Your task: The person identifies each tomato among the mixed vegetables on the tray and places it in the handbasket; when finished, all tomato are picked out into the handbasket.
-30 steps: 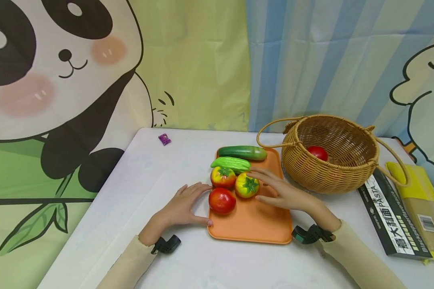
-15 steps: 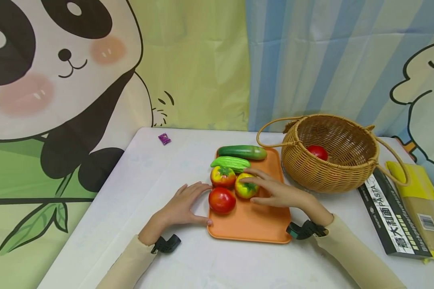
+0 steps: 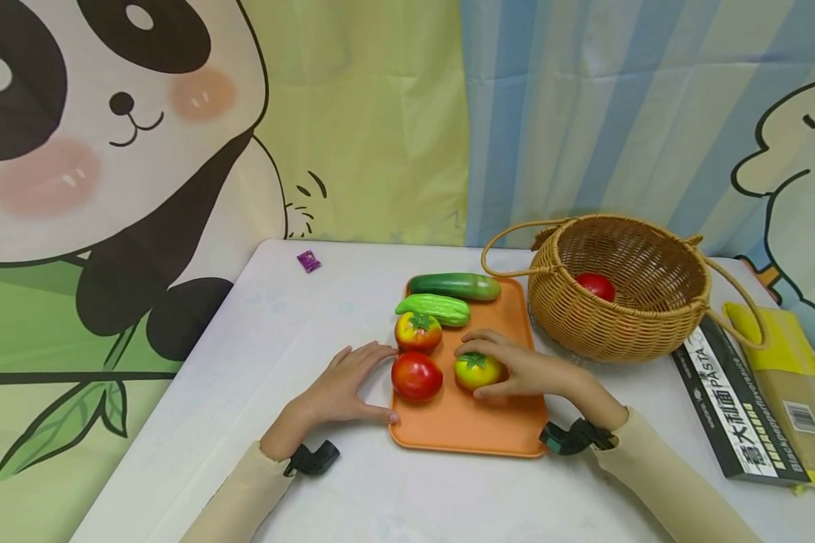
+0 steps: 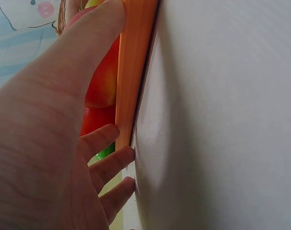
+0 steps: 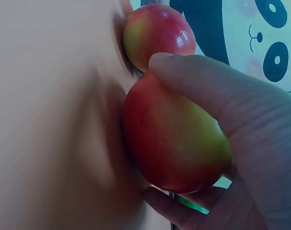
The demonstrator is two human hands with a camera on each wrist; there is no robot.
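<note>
On the orange tray point(image 3: 469, 434), my right hand point(image 3: 526, 366) holds a yellow-and-red tomato point(image 3: 474, 373) with a green star-shaped top. The right wrist view shows thumb and fingers around this tomato point(image 5: 169, 139), low over the tray. My left hand point(image 3: 346, 388) spreads along the tray's left side, its thumb at the rim; from the left wrist, its fingers look loosely extended by the tray edge point(image 4: 128, 72). Between the hands sits a glossy red round fruit point(image 3: 416, 377). Behind it are another yellow-red tomato point(image 3: 418, 332), a light green ridged gourd point(image 3: 435, 309) and a dark green cucumber point(image 3: 451, 285).
A wicker basket point(image 3: 604, 335) with raised handles stands right of the tray, a red fruit point(image 3: 595, 286) inside it. Farther right lie a black pasta box point(image 3: 740, 415) and a yellow-and-brown packet point(image 3: 788, 392). A small purple wrapper point(image 3: 309, 261) lies at the back left.
My right hand has closed around the yellow-red tomato and shifted it toward me and slightly right, away from the other tomato. My left hand has stayed in place.
</note>
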